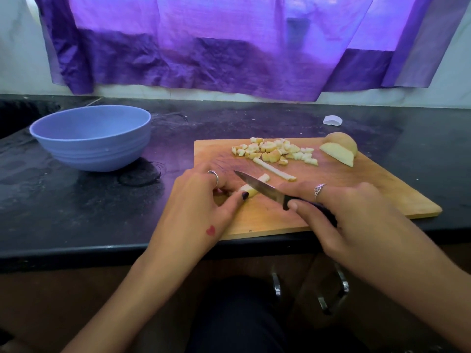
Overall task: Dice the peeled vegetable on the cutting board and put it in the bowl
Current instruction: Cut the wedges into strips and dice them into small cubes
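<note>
Pale diced vegetable (274, 150) heaped on wooden cutting board (356, 189).

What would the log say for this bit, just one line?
step: dicing | right hand: grips knife | left hand: holds strip | diced pile: on board | bowl: nothing visible inside

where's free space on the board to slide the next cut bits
Bare board lies right of the right hand, below the uncut potato chunk. The far edge is crowded with the diced pile; the long strip crosses the middle.

My black stone counter (76, 220), my wooden cutting board (356, 197) at its front edge, my blue bowl (91, 141) to its left, a small white scrap (332, 120) behind it
</note>
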